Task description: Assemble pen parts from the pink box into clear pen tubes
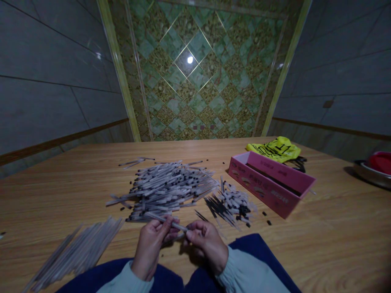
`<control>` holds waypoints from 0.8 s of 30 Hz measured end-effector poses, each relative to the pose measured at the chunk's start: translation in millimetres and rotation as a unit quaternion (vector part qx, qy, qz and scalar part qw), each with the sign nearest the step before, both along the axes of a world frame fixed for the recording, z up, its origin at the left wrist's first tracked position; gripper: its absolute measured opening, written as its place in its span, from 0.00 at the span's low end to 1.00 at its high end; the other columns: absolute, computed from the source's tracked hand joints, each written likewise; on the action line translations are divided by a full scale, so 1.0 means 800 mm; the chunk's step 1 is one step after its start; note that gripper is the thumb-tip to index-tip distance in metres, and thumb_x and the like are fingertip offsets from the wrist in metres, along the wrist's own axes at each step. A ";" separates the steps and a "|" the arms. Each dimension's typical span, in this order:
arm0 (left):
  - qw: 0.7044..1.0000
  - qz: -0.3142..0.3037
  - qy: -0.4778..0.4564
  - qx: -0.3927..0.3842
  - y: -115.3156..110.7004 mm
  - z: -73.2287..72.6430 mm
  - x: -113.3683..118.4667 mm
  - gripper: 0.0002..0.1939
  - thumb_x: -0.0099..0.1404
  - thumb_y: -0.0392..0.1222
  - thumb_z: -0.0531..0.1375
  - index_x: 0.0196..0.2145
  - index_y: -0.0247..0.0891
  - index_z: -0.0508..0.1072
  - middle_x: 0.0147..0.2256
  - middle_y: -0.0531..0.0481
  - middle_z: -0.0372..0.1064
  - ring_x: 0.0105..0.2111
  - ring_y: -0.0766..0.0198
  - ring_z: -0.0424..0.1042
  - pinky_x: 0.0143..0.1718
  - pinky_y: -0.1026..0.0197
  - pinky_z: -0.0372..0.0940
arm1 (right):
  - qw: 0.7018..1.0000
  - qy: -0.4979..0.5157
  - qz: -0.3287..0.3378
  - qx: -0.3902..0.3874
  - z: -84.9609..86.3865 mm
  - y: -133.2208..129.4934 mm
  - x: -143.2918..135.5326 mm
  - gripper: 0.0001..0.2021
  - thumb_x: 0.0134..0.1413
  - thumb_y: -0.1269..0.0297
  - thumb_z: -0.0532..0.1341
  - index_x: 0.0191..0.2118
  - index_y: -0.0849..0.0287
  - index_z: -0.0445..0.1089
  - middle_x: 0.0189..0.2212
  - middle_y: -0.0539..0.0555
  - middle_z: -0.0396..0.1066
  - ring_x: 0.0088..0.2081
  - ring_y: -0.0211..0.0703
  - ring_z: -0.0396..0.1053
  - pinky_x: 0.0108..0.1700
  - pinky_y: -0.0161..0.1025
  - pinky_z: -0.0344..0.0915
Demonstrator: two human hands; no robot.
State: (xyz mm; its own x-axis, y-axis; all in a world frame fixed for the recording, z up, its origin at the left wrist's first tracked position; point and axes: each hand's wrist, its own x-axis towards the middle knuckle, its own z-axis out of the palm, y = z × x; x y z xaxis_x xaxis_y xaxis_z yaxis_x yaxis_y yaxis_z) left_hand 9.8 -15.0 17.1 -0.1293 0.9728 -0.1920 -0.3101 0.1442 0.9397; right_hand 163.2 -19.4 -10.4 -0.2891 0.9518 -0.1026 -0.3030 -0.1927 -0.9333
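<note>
Between my two hands is a slim, whitish translucent pen (154,216), slanting down to the right. My left hand (152,244) pinches it around the middle. At its right end, the thumb and fingers of my right hand (206,240) close on it; what lies under those fingertips is hidden. Just beyond my hands spreads a big heap of similar pens (171,183) with dark ends. To the right of it are dark thin rods (221,209) and a pile of short whitish pieces (235,199). Long clear tubes (82,248) lie in a row by my left forearm.
A pink open box (262,183) stands right of the piles, with a yellow printed bag (276,149) behind it. Small black caps (269,222) are scattered on the wooden table (330,240). A metal basin (372,173) with something red sits at the far right edge.
</note>
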 end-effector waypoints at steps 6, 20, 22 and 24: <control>0.999 0.036 -0.037 0.007 0.003 -0.006 -0.010 0.18 0.44 0.49 0.69 0.27 0.31 0.73 0.25 0.46 0.74 0.22 0.67 0.71 0.23 0.68 0.66 | 0.993 0.087 0.054 -0.065 0.003 -0.001 0.003 0.18 0.35 0.58 0.69 0.26 0.64 0.64 0.21 0.52 0.70 0.11 0.24 0.50 0.13 0.26 0.39; 0.997 0.040 0.046 0.050 0.009 -0.010 -0.020 0.20 0.48 0.54 0.65 0.31 0.34 0.74 0.20 0.55 0.67 0.18 0.70 0.64 0.18 0.69 0.59 | 0.971 -0.175 0.131 0.100 0.017 -0.006 0.010 0.13 0.37 0.58 0.65 0.18 0.63 0.68 0.14 0.46 0.60 0.19 0.30 0.54 0.22 0.30 0.49; 0.992 0.082 0.071 0.067 0.014 -0.005 -0.038 0.22 0.50 0.56 0.63 0.35 0.35 0.74 0.19 0.56 0.64 0.16 0.72 0.60 0.16 0.70 0.54 | 0.948 -0.214 0.203 0.122 0.024 -0.007 0.017 0.07 0.37 0.65 0.63 0.17 0.63 0.70 0.14 0.45 0.61 0.19 0.31 0.54 0.23 0.30 0.50; 0.980 0.138 0.119 0.081 0.019 0.003 -0.066 0.24 0.52 0.59 0.59 0.37 0.36 0.74 0.19 0.56 0.62 0.15 0.72 0.56 0.15 0.69 0.50 | 0.933 -0.243 0.224 0.140 0.029 -0.004 0.026 0.05 0.36 0.68 0.60 0.18 0.63 0.71 0.14 0.45 0.62 0.19 0.31 0.54 0.23 0.30 0.51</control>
State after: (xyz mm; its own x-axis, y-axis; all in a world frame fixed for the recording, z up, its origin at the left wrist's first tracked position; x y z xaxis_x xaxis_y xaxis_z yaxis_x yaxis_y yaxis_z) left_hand -43.1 0.1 19.4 -0.4139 0.9099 0.0292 -0.0848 -0.0705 0.9939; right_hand 184.1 -22.5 13.0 -0.6490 0.7553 -0.0912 0.2213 0.0728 -0.9725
